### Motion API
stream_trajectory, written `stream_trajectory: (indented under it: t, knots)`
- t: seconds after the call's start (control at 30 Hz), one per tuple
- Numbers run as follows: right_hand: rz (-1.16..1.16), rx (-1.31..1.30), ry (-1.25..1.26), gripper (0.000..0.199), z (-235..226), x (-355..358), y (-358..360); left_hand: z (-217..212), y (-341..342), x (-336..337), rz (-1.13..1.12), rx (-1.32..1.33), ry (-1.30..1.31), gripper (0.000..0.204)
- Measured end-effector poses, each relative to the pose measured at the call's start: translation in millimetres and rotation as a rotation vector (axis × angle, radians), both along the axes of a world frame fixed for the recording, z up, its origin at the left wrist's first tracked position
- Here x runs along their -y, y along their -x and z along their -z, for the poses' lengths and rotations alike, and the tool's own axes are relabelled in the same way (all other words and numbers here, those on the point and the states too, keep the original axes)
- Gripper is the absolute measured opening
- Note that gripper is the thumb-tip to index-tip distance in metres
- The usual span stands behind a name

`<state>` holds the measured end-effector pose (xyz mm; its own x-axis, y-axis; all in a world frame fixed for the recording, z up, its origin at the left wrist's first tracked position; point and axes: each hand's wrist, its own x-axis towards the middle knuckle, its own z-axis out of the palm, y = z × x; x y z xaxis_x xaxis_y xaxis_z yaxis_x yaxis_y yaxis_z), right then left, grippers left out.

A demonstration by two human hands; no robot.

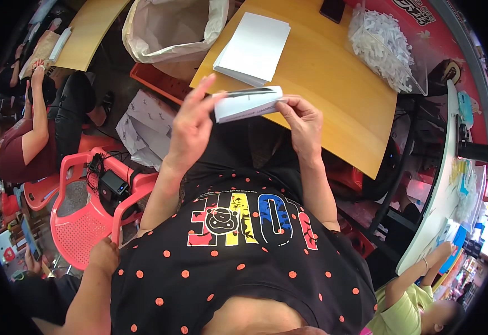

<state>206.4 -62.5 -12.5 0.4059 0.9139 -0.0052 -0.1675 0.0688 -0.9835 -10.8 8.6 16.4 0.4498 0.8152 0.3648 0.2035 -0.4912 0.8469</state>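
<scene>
A white folded paper piece [248, 105] with a dark strip and small print hangs in front of me, just off the table's near edge. My right hand [304, 118] pinches its right end between thumb and fingers. On the other side, my left hand [192, 125] has its fingers stretched apart, the fingertips at or close to the paper's left end; whether they touch it is unclear. Just beyond, a stack of white sheets [258, 44] lies on the wooden table [316, 84].
Left of the table stands a large open sack [171, 33] above an orange crate [157, 78]. A clear bag of white paper strips [383, 47] and a dark phone [332, 10] lie on the table. A red chair [82, 223] holds a small device [113, 183]. Other people sit on both sides.
</scene>
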Motion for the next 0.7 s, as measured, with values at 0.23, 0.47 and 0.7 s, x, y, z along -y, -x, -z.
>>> stream_trajectory:
  t: [0.23,0.47,0.7]
  knots:
    - [-0.062,0.307,-0.042,0.008,-11,3,-11,10,13,-1,0.148,0.48,1.232,0.026]
    - [0.009,-0.029,-0.033,0.009,-1,1,-10,23,-2,10,0.216,0.44,1.097,0.021]
    - [0.032,-0.041,0.008,0.009,4,-1,-9,22,-16,19,0.134,0.592,0.976,0.021]
